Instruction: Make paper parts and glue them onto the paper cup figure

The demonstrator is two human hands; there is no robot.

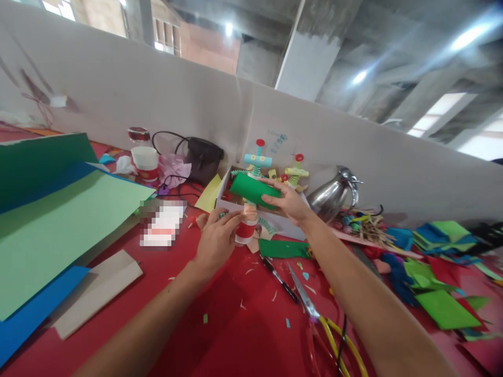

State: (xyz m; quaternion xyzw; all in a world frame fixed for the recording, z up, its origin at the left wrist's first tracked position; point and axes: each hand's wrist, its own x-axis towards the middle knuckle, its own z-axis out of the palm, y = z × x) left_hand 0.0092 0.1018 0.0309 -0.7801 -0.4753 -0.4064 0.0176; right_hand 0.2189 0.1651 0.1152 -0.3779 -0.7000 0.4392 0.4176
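Observation:
My right hand (288,201) grips a rolled green paper tube (249,188), lying sideways above a small craft figure. The figure's base is a red and white paper cup (245,233), with a peach-coloured folded piece (250,210) on top, just under the tube. At the cup's left side is my left hand (220,233), its fingers pinched near the peach piece; what they hold, if anything, is hidden. Behind the tube, a box (223,201) holds a blue paper figure (258,158) and a yellow paper figure (296,172), both with springy folded necks.
Scissors (310,309) and a black pen (279,279) lie on the red table (236,335) before me. Beside them is a green strip (283,248). Large paper sheets (70,225) cover the left. A metal jug (332,196) and coloured scraps (446,309) are to the right.

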